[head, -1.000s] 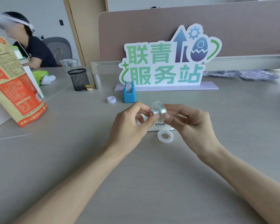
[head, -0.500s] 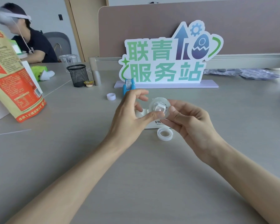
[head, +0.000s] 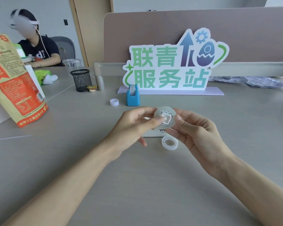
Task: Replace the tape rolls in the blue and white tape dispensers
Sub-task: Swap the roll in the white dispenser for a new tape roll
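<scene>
Above the desk I hold a clear tape roll (head: 170, 112) with a white square hub in its middle. My right hand (head: 197, 136) grips the roll from the right, thumb on its rim. My left hand (head: 135, 127) presses its thumb on the hub, the other fingers spread. Under my hands stands the white tape dispenser (head: 155, 133), mostly hidden. Another clear tape roll (head: 170, 143) lies flat on the desk just in front of it. The blue tape dispenser (head: 133, 96) stands farther back with a roll in it, and a small white ring (head: 114, 102) sits to its left.
A green and white sign (head: 173, 62) stands behind the blue dispenser. A black mesh pen cup (head: 81, 80) and a red and tan bag (head: 15, 82) are at the left. Crumpled plastic wrap (head: 252, 81) lies at the back right. Another person sits at the far left.
The roll has turned from edge-on to face me, showing its square hub. My left thumb has moved onto the hub and my left fingers have spread.
</scene>
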Demonstrator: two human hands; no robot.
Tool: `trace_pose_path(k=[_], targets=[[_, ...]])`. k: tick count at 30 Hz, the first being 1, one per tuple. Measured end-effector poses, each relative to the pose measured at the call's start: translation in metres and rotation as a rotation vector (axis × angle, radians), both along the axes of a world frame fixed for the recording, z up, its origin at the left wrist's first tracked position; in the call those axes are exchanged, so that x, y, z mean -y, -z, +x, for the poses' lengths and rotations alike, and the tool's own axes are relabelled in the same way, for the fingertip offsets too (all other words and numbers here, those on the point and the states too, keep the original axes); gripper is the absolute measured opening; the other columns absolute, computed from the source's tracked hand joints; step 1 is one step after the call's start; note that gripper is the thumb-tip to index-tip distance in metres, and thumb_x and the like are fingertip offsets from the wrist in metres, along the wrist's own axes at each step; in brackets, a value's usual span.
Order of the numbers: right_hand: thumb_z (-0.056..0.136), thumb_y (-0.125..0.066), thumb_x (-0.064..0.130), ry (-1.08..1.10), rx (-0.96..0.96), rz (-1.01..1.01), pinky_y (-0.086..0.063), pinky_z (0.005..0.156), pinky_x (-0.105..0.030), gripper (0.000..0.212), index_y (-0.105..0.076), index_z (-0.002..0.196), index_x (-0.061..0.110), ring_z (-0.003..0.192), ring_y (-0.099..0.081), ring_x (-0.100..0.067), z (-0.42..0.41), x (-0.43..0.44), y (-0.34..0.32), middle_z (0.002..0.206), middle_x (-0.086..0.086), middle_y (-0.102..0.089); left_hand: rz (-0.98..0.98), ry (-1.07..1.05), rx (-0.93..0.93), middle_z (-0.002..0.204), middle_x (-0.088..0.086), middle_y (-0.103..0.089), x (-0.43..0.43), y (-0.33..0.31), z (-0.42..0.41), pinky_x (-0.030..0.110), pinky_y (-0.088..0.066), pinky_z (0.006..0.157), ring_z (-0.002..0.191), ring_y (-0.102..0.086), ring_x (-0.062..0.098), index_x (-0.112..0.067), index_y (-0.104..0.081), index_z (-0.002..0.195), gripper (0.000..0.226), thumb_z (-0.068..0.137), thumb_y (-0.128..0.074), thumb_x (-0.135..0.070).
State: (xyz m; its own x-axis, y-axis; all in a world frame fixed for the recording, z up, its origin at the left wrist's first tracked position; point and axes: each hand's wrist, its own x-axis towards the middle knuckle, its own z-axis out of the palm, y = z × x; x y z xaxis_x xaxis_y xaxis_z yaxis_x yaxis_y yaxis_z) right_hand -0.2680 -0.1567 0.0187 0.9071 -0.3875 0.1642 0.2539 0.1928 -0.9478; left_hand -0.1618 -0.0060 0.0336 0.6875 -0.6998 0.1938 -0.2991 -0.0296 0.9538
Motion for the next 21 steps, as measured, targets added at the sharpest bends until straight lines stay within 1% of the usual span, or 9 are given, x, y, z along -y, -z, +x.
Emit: trace_pose_path(k=[4, 6, 10, 11, 13, 15, 17, 19, 21], targets=[[0.084, -0.063, 0.019, -0.013, 0.003, -0.012, -0.055, 0.081, -0.024, 0.028, -0.070, 0.109, 0.007, 0.103, -0.069, -0.024, -0.0013, -0.0003, -0.0034, 0.109, -0.011, -0.073, -0.003, -0.009, 0.023, 0.091, -0.008, -0.069, 0.0000, -0.0012, -0.0012, 0.029, -0.046, 0.045, 0.076, -0.060, 0.001, -0.021, -0.072, 0.101, 0.018, 0.083, -0.073, -0.025], [0.077, -0.068, 0.022, -0.004, 0.009, -0.046, -0.055, 0.082, -0.025, 0.032, -0.072, 0.107, 0.009, 0.104, -0.068, -0.026, -0.0009, -0.0009, -0.0038, 0.110, -0.012, -0.073, -0.005, -0.009, 0.034, 0.087, -0.010, -0.069, 0.0004, -0.0004, -0.0018, 0.029, -0.046, 0.044, 0.075, -0.059, 0.003, -0.023, -0.072, 0.098, 0.020, 0.079, -0.075, -0.029], [0.071, -0.074, 0.020, 0.002, 0.007, -0.115, -0.052, 0.091, -0.034, 0.036, -0.072, 0.105, 0.009, 0.106, -0.067, -0.029, -0.0011, 0.0004, -0.0048, 0.110, -0.011, -0.073, -0.009, -0.021, 0.057, 0.069, -0.015, -0.063, 0.0011, 0.0008, 0.0004, 0.026, -0.044, 0.042, 0.068, -0.051, 0.014, -0.026, -0.073, 0.090, 0.012, 0.079, -0.076, -0.028], [0.071, -0.074, 0.020, 0.007, 0.001, -0.139, -0.052, 0.092, -0.035, 0.036, -0.071, 0.105, 0.009, 0.106, -0.068, -0.029, -0.0013, 0.0006, -0.0049, 0.109, -0.010, -0.073, -0.013, -0.026, 0.064, 0.067, -0.008, -0.062, 0.0014, 0.0014, 0.0011, 0.027, -0.044, 0.042, 0.066, -0.049, 0.017, -0.026, -0.073, 0.089, 0.012, 0.078, -0.077, -0.029], [0.072, -0.074, 0.019, 0.035, -0.016, -0.169, -0.053, 0.090, -0.034, 0.033, -0.072, 0.103, 0.009, 0.102, -0.069, -0.027, -0.0011, 0.0007, -0.0043, 0.106, -0.008, -0.074, -0.014, -0.036, 0.087, 0.076, 0.015, -0.063, 0.0029, 0.0033, 0.0021, 0.029, -0.043, 0.043, 0.063, -0.047, 0.024, -0.024, -0.073, 0.089, 0.019, 0.074, -0.076, -0.036], [0.073, -0.074, 0.018, 0.067, -0.030, -0.184, -0.055, 0.085, -0.031, 0.029, -0.072, 0.101, 0.009, 0.098, -0.070, -0.025, -0.0004, -0.0002, -0.0031, 0.103, -0.007, -0.075, -0.007, -0.046, 0.109, 0.086, 0.020, -0.066, 0.0036, 0.0054, 0.0021, 0.031, -0.042, 0.044, 0.061, -0.047, 0.026, -0.025, -0.072, 0.089, 0.023, 0.072, -0.075, -0.041], [0.074, -0.074, 0.017, 0.093, -0.036, -0.188, -0.054, 0.080, -0.028, 0.026, -0.073, 0.099, 0.010, 0.094, -0.071, -0.022, 0.0001, -0.0011, -0.0018, 0.101, -0.007, -0.075, 0.006, -0.056, 0.131, 0.088, 0.016, -0.068, 0.0044, 0.0072, 0.0020, 0.031, -0.042, 0.045, 0.056, -0.047, 0.025, -0.026, -0.071, 0.089, 0.025, 0.073, -0.074, -0.044], [0.077, -0.073, 0.014, 0.109, -0.038, -0.189, -0.053, 0.077, -0.024, 0.021, -0.073, 0.098, 0.010, 0.089, -0.071, -0.018, 0.0002, -0.0019, -0.0014, 0.100, -0.007, -0.075, 0.012, -0.074, 0.158, 0.087, 0.008, -0.070, 0.0050, 0.0080, 0.0007, 0.029, -0.039, 0.046, 0.052, -0.046, 0.021, -0.027, -0.070, 0.089, 0.026, 0.073, -0.073, -0.046], [0.080, -0.072, 0.011, 0.123, -0.040, -0.197, -0.054, 0.078, -0.025, 0.019, -0.073, 0.098, 0.010, 0.087, -0.071, -0.017, 0.0003, -0.0021, -0.0012, 0.099, -0.007, -0.075, 0.007, -0.098, 0.178, 0.085, -0.001, -0.071, 0.0058, 0.0083, -0.0015, 0.029, -0.038, 0.047, 0.053, -0.044, 0.019, -0.026, -0.069, 0.089, 0.025, 0.073, -0.072, -0.045]])
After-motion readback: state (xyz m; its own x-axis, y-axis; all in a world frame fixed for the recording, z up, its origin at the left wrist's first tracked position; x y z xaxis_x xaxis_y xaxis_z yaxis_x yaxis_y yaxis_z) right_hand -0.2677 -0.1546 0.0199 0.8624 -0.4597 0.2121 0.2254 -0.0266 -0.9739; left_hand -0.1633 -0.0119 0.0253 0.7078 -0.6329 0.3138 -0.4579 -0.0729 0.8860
